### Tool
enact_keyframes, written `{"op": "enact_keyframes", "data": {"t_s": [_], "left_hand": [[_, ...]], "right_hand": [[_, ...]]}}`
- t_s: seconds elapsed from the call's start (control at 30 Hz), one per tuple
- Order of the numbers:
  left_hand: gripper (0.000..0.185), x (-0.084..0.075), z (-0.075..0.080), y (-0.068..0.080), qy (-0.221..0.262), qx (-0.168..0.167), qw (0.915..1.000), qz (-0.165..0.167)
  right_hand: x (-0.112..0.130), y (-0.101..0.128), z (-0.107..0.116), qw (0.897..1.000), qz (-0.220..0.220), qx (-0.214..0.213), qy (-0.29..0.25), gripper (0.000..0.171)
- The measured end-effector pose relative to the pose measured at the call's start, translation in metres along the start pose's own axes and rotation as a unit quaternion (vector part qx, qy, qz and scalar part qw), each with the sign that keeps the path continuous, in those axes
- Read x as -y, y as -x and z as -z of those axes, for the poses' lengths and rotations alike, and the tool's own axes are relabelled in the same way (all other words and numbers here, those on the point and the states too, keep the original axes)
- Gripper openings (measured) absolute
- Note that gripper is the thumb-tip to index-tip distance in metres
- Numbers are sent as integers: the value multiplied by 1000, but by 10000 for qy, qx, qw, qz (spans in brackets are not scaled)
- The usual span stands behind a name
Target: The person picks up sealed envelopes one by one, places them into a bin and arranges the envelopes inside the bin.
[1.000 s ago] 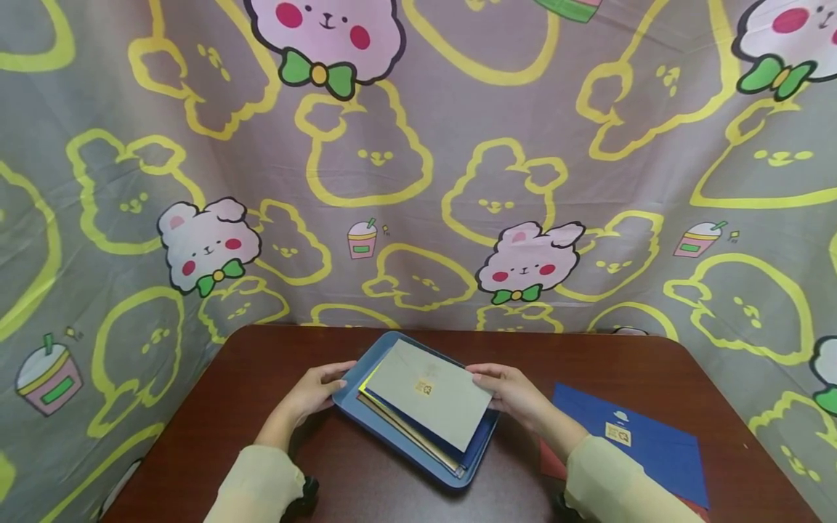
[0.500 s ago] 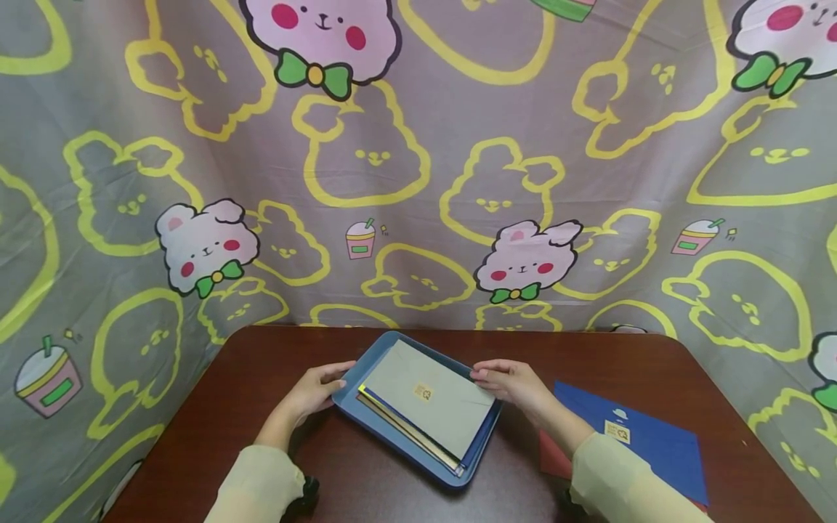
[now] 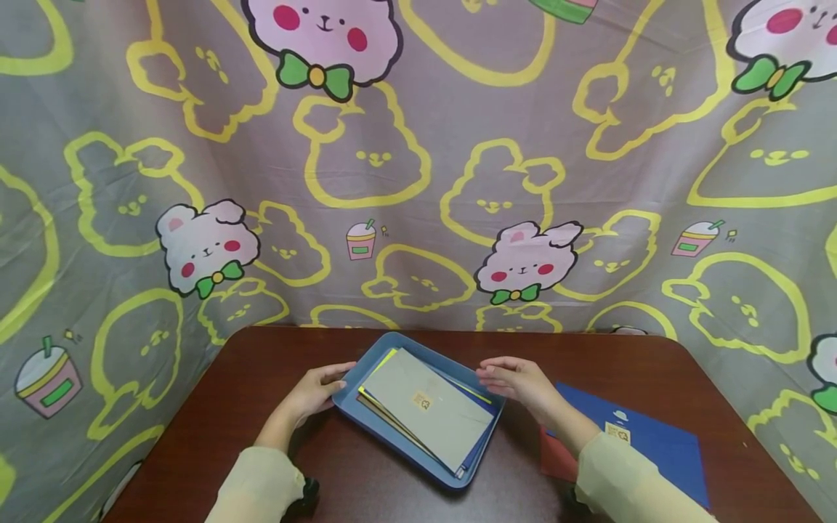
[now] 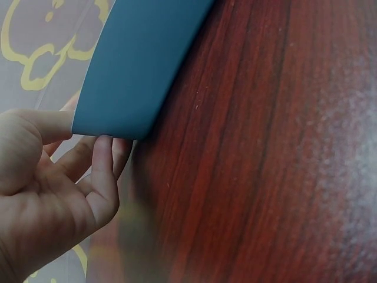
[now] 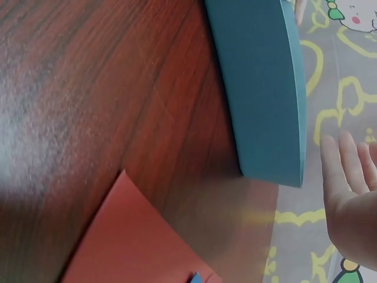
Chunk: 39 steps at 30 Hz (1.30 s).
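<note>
The left hand (image 3: 318, 388) grips the tray (image 3: 366, 425) at its left rim, thumb on top; the right hand (image 3: 516, 381) hovers empty, fingers straight, just right of the envelope (image 3: 425, 407), whose long axis runs diagonally toward it.

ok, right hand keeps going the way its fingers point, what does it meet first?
Probably the blue tray: the right hand hovers open by its right rim, fingers pointing left over the grey envelope. Height is unclear.
</note>
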State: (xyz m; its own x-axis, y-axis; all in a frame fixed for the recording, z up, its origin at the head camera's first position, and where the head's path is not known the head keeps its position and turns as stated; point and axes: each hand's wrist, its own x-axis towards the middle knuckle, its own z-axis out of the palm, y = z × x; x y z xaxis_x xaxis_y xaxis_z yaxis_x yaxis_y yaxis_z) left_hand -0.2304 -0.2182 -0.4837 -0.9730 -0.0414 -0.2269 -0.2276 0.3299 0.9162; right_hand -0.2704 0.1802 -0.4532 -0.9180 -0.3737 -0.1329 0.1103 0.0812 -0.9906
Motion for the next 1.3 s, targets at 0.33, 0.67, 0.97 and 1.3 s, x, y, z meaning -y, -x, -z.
{"op": "enact_keyframes", "data": {"t_s": [0.33, 0.67, 0.97, 1.3], "left_hand": [[42, 2, 1, 1, -69, 51, 9999, -101], [42, 2, 2, 1, -94, 38, 9999, -106], [42, 1, 2, 2, -154, 22, 9998, -137], [42, 0, 1, 2, -187, 21, 9997, -122]], "right_hand": [[12, 4, 11, 10000, 84, -26, 25, 40], [27, 13, 30, 9997, 192, -37, 174, 38], [24, 29, 71, 9970, 360, -165, 665, 38], [4, 51, 122, 9931, 367, -693, 869, 39]]}}
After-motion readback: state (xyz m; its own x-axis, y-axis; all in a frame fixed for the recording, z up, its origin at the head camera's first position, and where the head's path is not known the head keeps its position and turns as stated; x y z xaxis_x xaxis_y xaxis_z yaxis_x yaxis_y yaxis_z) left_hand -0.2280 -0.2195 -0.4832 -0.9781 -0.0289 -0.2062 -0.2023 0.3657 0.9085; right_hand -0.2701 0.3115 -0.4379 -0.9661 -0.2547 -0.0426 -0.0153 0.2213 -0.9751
